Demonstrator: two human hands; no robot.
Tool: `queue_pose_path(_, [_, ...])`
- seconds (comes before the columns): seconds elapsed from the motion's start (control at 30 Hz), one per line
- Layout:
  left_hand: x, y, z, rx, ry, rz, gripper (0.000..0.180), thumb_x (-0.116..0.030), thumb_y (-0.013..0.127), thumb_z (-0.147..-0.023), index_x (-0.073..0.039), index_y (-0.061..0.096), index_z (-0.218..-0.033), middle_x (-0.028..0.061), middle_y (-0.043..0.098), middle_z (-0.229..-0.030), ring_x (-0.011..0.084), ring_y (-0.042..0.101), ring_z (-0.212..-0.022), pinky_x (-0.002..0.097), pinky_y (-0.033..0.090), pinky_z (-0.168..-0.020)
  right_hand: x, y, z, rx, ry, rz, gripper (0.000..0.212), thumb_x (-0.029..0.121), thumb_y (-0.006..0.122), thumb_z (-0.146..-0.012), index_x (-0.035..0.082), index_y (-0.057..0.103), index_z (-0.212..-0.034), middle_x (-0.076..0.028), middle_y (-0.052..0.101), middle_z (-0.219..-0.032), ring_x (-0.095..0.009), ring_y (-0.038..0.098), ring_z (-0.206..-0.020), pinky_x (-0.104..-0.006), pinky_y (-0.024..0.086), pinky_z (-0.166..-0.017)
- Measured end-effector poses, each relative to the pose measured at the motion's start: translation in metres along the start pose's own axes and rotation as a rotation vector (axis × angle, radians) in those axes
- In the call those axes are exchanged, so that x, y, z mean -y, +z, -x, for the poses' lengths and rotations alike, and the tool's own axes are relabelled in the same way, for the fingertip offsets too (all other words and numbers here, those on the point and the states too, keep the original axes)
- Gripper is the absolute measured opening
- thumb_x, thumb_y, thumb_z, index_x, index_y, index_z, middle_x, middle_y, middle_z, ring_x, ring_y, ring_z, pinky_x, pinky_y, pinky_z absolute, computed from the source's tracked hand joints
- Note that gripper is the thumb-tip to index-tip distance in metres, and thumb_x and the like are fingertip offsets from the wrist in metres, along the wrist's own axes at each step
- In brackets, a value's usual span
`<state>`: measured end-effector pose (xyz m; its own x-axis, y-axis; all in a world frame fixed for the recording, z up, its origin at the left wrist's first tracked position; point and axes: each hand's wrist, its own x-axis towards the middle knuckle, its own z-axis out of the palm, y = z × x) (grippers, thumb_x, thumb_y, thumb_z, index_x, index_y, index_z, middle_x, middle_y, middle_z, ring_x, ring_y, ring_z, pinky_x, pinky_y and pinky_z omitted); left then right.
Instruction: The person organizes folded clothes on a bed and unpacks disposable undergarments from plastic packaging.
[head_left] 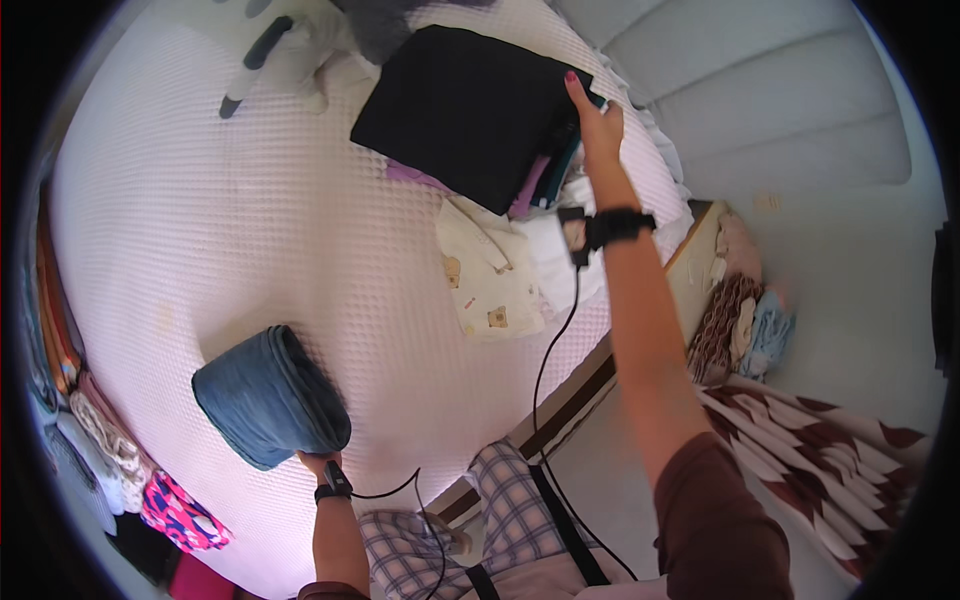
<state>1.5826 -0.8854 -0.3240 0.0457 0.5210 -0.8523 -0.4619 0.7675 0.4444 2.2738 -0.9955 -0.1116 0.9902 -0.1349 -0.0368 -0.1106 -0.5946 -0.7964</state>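
A thick, folded blue garment (262, 395), denim-like, is at the lower left of the bed. My left hand (318, 462) is closed on its near edge, with most of the fingers hidden beneath it. Farther away, my right hand (600, 125) grips the right corner of a folded black garment (460, 110). Its thumb lies on top, and the other fingers are partly hidden at the side. Purple cloth (415, 176) and dark green cloth (556, 178) stick out under the black one. Close by lies a cream garment with bear prints (485, 275), beside white cloth (555, 255).
A pale pink textured bedspread (200, 240) covers the bed. A grey plush toy (300, 60) lies at the far edge. Folded clothes (100, 440) line the left side. To the right are more clothes (735, 315) and a brown-and-white patterned cloth (800, 450). A black cable (540, 390) hangs from my right wrist.
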Motion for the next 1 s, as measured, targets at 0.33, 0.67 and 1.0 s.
queue_pose_path(0.33, [0.000,0.032,0.031,-0.011,0.038,0.142,0.061,-0.047,0.044,-0.086,-0.005,0.039,-0.129,0.0137,0.042,-0.131,0.0327,0.040,-0.120,0.0470,0.033,-0.101,0.018,0.054,0.041,0.215,-0.370,0.073,0.099,0.024,0.087,-0.047,-0.009,0.028,-0.119,-0.022,0.047,-0.116,-0.031,0.049,-0.108,-0.0332,0.038,-0.094])
queue_pose_path(0.67, [0.019,0.020,0.045,-0.127,-0.067,0.171,0.048,-0.048,0.050,-0.085,-0.011,0.049,-0.116,0.0022,0.054,-0.099,0.0189,0.051,-0.085,0.0354,0.043,-0.070,0.098,-0.054,0.231,0.561,-0.646,-0.295,0.052,-0.001,0.076,-0.062,-0.005,0.054,-0.109,-0.010,0.060,-0.105,-0.018,0.057,-0.095,-0.0298,0.043,-0.087])
queue_pose_path(1.0, [-0.042,-0.023,0.274,0.366,-0.209,0.253,0.062,-0.049,0.045,-0.086,-0.007,0.036,-0.131,0.0115,0.041,-0.133,0.0297,0.039,-0.122,0.0422,0.032,-0.102,0.147,-0.164,0.585,1.338,-0.246,-0.149,0.045,0.006,0.076,-0.067,-0.003,0.056,-0.106,-0.010,0.062,-0.099,-0.015,0.058,-0.092,-0.0292,0.046,-0.084])
